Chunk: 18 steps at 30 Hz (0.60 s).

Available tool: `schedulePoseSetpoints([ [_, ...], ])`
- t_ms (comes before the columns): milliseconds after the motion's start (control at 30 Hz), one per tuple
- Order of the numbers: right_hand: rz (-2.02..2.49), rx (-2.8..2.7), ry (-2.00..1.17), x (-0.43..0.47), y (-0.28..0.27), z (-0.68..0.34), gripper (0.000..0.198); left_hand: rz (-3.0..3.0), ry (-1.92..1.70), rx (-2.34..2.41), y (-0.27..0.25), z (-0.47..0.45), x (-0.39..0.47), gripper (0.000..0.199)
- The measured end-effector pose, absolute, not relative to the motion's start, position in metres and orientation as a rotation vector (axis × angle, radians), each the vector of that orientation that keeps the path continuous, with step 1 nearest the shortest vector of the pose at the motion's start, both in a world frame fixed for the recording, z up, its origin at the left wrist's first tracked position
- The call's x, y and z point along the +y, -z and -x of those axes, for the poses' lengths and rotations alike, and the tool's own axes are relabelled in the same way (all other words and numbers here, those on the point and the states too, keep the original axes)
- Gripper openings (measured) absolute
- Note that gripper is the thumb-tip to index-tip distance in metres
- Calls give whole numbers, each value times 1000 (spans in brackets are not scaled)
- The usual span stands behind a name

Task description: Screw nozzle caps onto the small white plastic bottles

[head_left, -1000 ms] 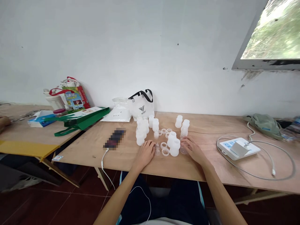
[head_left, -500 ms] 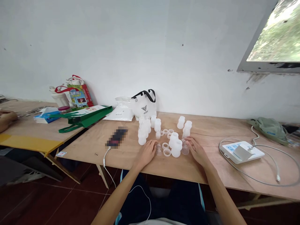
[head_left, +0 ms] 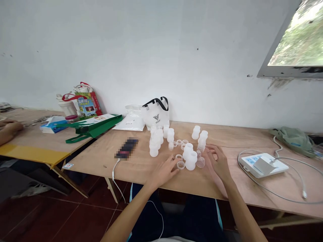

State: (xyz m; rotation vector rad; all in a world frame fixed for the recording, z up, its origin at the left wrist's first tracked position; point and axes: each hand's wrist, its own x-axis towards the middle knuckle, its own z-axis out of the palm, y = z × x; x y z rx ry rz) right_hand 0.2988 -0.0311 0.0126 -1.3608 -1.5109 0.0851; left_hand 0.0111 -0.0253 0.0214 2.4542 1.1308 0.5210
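My left hand point(head_left: 165, 171) is low over the table, fingers apart, its fingertips beside two clear plastic rings point(head_left: 180, 165). It covers the spot under its palm. My right hand point(head_left: 219, 162) hovers to the right with loosely bent, parted fingers and nothing visible in them. Nearest to it are a clear plastic cup point(head_left: 201, 162) and a white frosted bottle point(head_left: 202, 137). Between the hands stand more white frosted bottles point(head_left: 191, 161). Another cluster of such bottles point(head_left: 154, 148) stands left of centre, with several clear rings point(head_left: 179, 142) behind.
A phone point(head_left: 127, 148) with a white cable lies left. Behind are a white tote bag point(head_left: 156, 116), a white plastic packet point(head_left: 130, 121) and a green bag point(head_left: 101, 125). Right are a power strip point(head_left: 262, 164) and a grey-green cloth item point(head_left: 290, 141). Another person's hand point(head_left: 10, 129) shows far left.
My left hand has moved right and spread over the small clear pieces, which are now hidden. My right hand has drawn back rightward from the clear cup and lifted.
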Motion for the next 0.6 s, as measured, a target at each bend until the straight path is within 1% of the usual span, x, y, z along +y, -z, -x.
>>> schedulePoseSetpoints([
  [100,1301,-1449,23,-48,-37,-286,30,-2528,-509,1138,-14,-16,-23,29],
  [167,1277,-1478,26,-62,-51,-274,29,-2529,-516,1113,-12,-15,-20,22],
  [267,1352,-1729,-185,-78,-62,-256,30,-2470,-567,1061,-12,-10,-16,19],
  [333,1409,-1966,-317,-82,-61,-244,31,-2417,-598,1025,-16,-6,-13,19],
  [400,1441,-2119,-321,-81,-55,-231,29,-2374,-632,993,-22,-1,-11,17],
  [500,1483,-2114,-232,-79,-42,-212,34,-2316,-670,977,-32,7,-9,14],
  [600,1450,-2003,-332,-79,-33,-193,39,-2272,-683,966,-41,14,-10,17],
])
